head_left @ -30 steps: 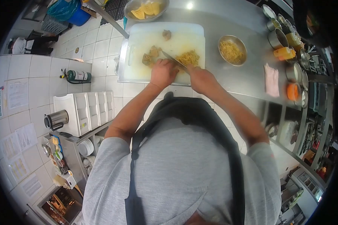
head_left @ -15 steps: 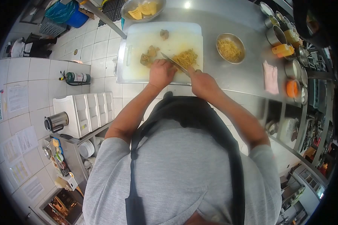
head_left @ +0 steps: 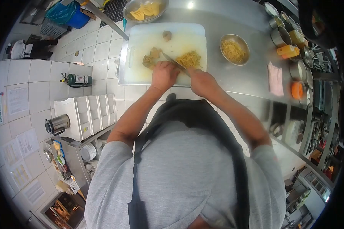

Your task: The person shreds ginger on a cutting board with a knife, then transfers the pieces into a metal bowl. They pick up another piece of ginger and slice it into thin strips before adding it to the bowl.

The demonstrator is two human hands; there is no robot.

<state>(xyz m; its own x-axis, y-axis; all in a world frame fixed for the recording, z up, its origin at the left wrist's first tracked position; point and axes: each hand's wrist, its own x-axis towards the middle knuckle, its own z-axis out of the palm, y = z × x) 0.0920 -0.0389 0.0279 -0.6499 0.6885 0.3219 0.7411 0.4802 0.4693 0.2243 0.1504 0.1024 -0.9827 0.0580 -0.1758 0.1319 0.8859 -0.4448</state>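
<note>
My right hand [head_left: 203, 82] is closed around the handle of a kitchen knife [head_left: 173, 61], its blade angled up and left across the white cutting board [head_left: 137, 42]. Fingers curled, my left hand [head_left: 164, 75] presses down on the board beside the blade; what lies under the fingertips is hidden. A heap of thin yellow shreds [head_left: 190, 59] sits just to the right of the blade. Left of it, near my left fingers, are some brownish-yellow pieces [head_left: 152, 56]. One more small brownish piece [head_left: 167, 36] lies farther up the board.
On the steel counter [head_left: 218, 21], a metal bowl [head_left: 247, 57] holds yellow shreds. Another metal bowl [head_left: 128, 8] at the top contains yellow chunks. To the right are a pink cloth [head_left: 275, 78], a yellow bottle [head_left: 288, 51] and several metal containers. A person [head_left: 21, 50] is far left.
My right hand and the knife have shifted slightly left, bringing the blade closer against my left fingers. My left hand stays in nearly the same place.
</note>
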